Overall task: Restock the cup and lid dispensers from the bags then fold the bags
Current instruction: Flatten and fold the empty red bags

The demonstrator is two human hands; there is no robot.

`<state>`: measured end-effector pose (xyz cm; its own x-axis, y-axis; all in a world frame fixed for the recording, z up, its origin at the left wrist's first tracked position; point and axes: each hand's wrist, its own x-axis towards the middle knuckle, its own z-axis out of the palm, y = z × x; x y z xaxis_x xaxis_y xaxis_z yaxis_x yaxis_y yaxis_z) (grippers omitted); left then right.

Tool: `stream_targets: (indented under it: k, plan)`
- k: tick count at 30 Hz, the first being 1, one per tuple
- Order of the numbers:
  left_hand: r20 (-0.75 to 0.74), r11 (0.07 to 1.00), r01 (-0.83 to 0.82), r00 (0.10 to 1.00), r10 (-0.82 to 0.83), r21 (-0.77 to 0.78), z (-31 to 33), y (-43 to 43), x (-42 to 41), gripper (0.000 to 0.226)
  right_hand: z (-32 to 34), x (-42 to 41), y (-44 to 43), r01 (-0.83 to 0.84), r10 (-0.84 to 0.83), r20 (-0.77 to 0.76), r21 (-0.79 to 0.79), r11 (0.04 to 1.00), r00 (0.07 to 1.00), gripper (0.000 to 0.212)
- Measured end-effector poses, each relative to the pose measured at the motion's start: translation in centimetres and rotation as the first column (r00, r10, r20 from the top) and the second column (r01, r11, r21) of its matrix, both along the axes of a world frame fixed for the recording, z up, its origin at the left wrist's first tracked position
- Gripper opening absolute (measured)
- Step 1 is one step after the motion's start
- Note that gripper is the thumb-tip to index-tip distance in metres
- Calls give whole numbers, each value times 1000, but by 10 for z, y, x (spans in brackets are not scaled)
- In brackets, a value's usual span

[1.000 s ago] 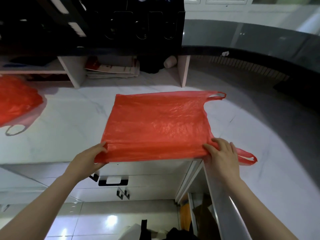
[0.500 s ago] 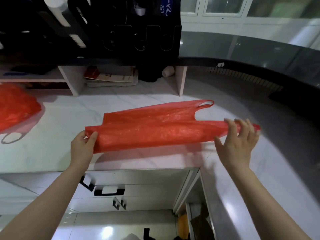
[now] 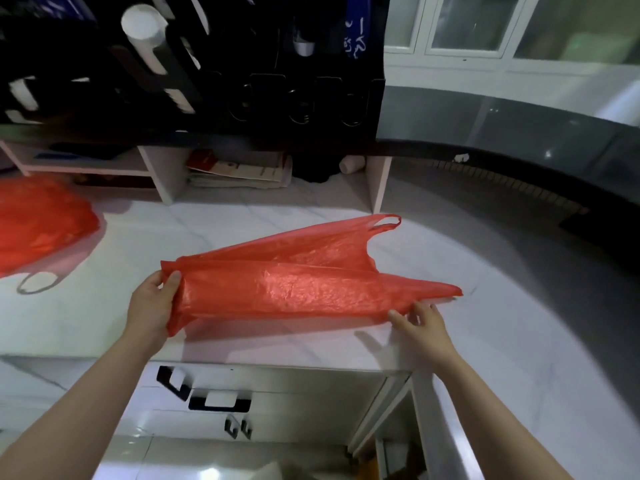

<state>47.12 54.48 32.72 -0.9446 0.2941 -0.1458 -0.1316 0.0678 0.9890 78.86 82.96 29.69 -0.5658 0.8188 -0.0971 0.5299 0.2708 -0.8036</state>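
Bag fold under way, centre of frame. Red bag (image 3: 294, 282) now doubled lengthwise: near long edge, flat at the table (image 3: 519, 341) edge a second ago, lifted and carried over toward the far edge. Result is a loose, puffy roll, not yet a crease; upper layer still ballooned with air. Far handle loop (image 3: 384, 225) lying toward upper right of centre, near handle drawn out to a point at right.

Left hand (image 3: 152, 303): closed on the bag's bottom end, thumb on top, film pinched between thumb and fingers. Right hand (image 3: 420, 322): fingers spread and loose, tips at or just under the handle end; touching film, but a firm pinch cannot be confirmed from this view.

Second red bag (image 3: 41, 223) at left edge of frame, crumpled in a heap on the table, handle loop trailing toward lower left. Not yet folded.

Dispenser rack (image 3: 194, 64) across upper left: white cup stack (image 3: 145, 32) showing in one slot, other slots too dark to read. Fill level cannot be judged.

Judgement: restocking probably finished, first lengthwise fold of first bag about half done. Next need: lay top layer down, press air out toward handles, align edges. Thin film slippery and springy; likely to reopen if released before flattening.
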Motion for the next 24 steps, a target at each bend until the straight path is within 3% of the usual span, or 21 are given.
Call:
stream_targets:
  k: [6, 10, 12, 14, 15, 19, 22, 24]
  plan:
    - [106, 995, -36, 994, 27, 90, -12, -29, -23, 17, -6, -40, -1, 186, -187, 77, 23, 982, 979, 45]
    - [201, 981, 7, 979, -47, 196, -22, -44, -35, 19, -11, -56, -7, 58, -60, 197, 13, 998, 979, 51]
    - [228, 973, 23, 971, -76, 229, -24, -47, -41, 22, -2, -68, -10, 64, -67, -16, -151, 986, 998, 39]
    - [247, 970, 38, 964, -98, 239, -24, -48, -47, 23, 7, -79, -13, 30, -129, -267, -344, 938, 955, 30]
    - [248, 970, 43, 963, -104, 239, -24, -49, -51, 23, 10, -83, -12, 10, -139, -340, -353, 936, 930, 25]
    - [198, 989, 30, 978, -59, 147, -22, -54, -62, 21, 20, -96, -9, 9, -87, -452, -174, 985, 888, 8]
    - [-11, 996, -46, 999, 46, -81, -22, -57, -69, 11, 19, -101, -6, 65, -72, -409, -32, 997, 910, 18]
    - [-101, 983, -129, 988, 116, -128, -22, -58, -71, 12, 13, -105, -3, 100, -85, -312, 31, 995, 946, 33]
